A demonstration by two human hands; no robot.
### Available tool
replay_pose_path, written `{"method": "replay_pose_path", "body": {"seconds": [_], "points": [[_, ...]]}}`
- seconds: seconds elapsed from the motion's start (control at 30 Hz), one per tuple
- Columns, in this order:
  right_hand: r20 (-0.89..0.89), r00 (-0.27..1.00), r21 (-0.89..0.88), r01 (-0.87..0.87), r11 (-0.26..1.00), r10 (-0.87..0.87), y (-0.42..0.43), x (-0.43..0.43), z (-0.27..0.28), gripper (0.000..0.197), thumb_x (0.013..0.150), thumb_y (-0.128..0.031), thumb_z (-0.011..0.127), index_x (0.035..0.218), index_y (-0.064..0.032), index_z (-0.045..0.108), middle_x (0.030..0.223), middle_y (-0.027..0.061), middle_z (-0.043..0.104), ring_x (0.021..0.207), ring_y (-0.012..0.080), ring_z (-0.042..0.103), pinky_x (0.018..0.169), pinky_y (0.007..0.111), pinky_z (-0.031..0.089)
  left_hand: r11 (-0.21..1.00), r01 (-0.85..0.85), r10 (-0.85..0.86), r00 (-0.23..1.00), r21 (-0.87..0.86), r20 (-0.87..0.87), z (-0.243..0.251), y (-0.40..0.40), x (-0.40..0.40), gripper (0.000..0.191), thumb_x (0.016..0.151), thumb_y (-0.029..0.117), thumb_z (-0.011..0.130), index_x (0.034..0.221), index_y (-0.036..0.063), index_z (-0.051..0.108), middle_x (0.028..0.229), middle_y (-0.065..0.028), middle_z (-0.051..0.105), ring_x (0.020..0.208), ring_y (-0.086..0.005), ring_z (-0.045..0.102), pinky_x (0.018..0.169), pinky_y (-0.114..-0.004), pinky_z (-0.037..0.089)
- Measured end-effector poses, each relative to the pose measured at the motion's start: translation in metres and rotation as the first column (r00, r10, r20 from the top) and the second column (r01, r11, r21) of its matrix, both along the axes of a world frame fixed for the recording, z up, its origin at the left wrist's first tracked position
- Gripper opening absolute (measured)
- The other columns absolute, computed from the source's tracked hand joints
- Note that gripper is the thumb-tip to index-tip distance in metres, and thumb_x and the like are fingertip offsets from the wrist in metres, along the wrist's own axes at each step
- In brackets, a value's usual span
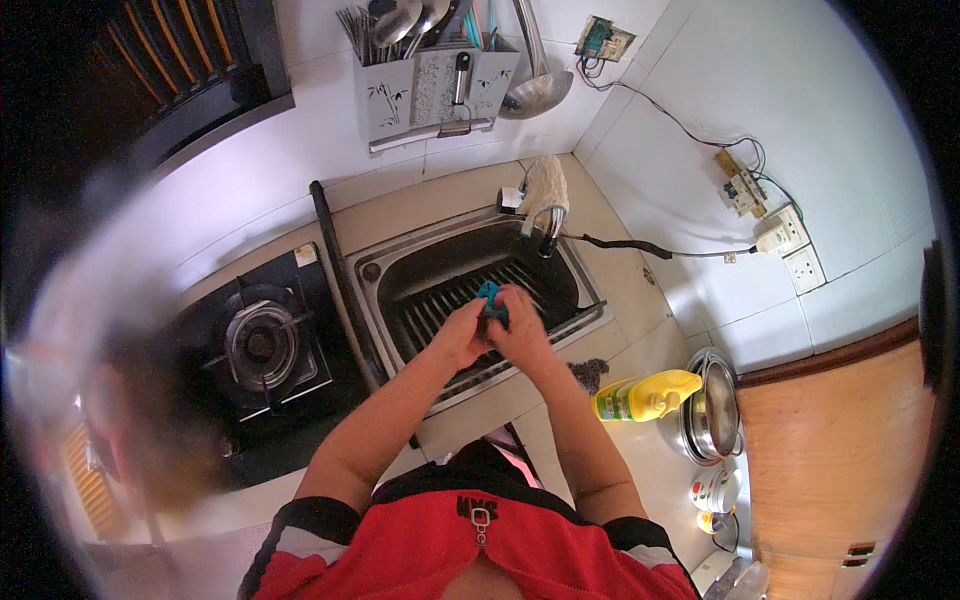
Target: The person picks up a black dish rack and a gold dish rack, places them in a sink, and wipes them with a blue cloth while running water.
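Observation:
Both of my hands are together over a stainless steel sink (pixel 365 296) fitted with a dark slatted drain rack (pixel 427 307). My left hand (pixel 461 335) and my right hand (pixel 519 328) close around a small blue-green cloth (pixel 489 294), whose upper end shows between the fingers. Whatever else lies between the palms is hidden. Behind the hands stands a chrome faucet (pixel 553 232) with a beige cloth (pixel 546 191) draped over it. To the right of my right forearm are a dark scouring pad (pixel 589 373) and a yellow detergent bottle (pixel 646 395).
A black gas stove (pixel 285 405) adjoins the sink's left side, with a dark bar (pixel 341 277) between them. Metal bowls (pixel 712 409) stand on the right of the counter. Above hang a utensil holder (pixel 435 86) and a ladle (pixel 537 96). A cable (pixel 637 246) runs to a wall socket (pixel 802 266).

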State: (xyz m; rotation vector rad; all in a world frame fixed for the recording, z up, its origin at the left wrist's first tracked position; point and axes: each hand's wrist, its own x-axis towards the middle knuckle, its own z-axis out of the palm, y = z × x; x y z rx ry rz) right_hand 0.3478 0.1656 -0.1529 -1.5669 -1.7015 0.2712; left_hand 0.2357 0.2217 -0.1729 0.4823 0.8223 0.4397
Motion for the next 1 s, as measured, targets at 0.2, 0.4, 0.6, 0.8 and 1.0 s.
{"method": "replay_pose_path", "body": {"seconds": [0.2, 0.4, 0.6, 0.8, 1.0], "points": [[-0.296, 0.934, -0.408, 0.067, 0.911, -0.202, 0.015, 0.021, -0.025, 0.033, 0.074, -0.007, 0.054, 0.103, -0.0044, 0.039, 0.091, 0.0165, 0.05, 0.087, 0.031, 0.052, 0.074, 0.034, 0.042, 0.995, 0.07, -0.049, 0.959, -0.065, 0.28, -0.023, 0.007, -0.005, 0.04, 0.088, 0.039, 0.047, 0.109, 0.005, 0.047, 0.1, -0.0073, 0.051, 0.091, -0.0198, 0.052, 0.079, -0.036, 0.043], [-0.313, 0.918, -0.467, 0.076, 0.881, -0.244, 0.075, 0.093, -0.063, 0.04, 0.073, -0.007, 0.051, 0.112, -0.0019, 0.043, 0.1, 0.0136, 0.053, 0.089, 0.0236, 0.052, 0.077, 0.034, 0.042, 0.315, 0.611, -0.1, 0.783, 0.727, -0.614, -0.027, -0.022, -0.011, 0.059, 0.078, 0.034, 0.06, 0.123, 0.0014, 0.039, 0.112, -0.0173, 0.05, 0.101, -0.0278, 0.052, 0.086, -0.037, 0.042], [0.263, 0.939, -0.821, 0.095, 0.563, 0.224, 0.115, 0.096, -0.118, 0.049, 0.076, -0.008, 0.052, 0.123, -0.0026, 0.037, 0.113, 0.0244, 0.051, 0.103, 0.0388, 0.05, 0.081, 0.042, 0.042, 0.004, 0.918, -0.241, 0.387, 0.397, -0.89, -0.042, -0.025, -0.008, 0.055, 0.075, 0.011, 0.052, 0.128, 0.0039, 0.037, 0.104, -0.0211, 0.056, 0.095, -0.0373, 0.055, 0.08, -0.042, 0.046], [0.274, 0.924, -0.836, 0.091, 0.541, 0.267, 0.132, 0.131, -0.132, 0.053, 0.077, -0.012, 0.055, 0.126, -0.0049, 0.035, 0.111, 0.023, 0.053, 0.101, 0.0378, 0.052, 0.082, 0.043, 0.043, 0.031, 0.876, -0.313, 0.466, 0.481, -0.828, -0.025, -0.023, -0.012, 0.055, 0.071, 0.004, 0.048, 0.125, 0.0086, 0.044, 0.1, -0.0222, 0.059, 0.091, -0.0355, 0.058, 0.08, -0.042, 0.046], [0.116, 0.971, -0.829, -0.021, 0.559, 0.208, 0.137, 0.178, -0.124, 0.044, 0.079, -0.02, 0.054, 0.12, -0.0052, 0.047, 0.109, 0.02, 0.056, 0.1, 0.0317, 0.054, 0.086, 0.042, 0.042, -0.05, 0.888, -0.349, 0.414, 0.458, -0.841, -0.011, 0.003, -0.04, 0.054, 0.071, 0.004, 0.049, 0.124, 0.016, 0.047, 0.102, -0.0201, 0.058, 0.093, -0.0339, 0.057, 0.08, -0.042, 0.045]]}}
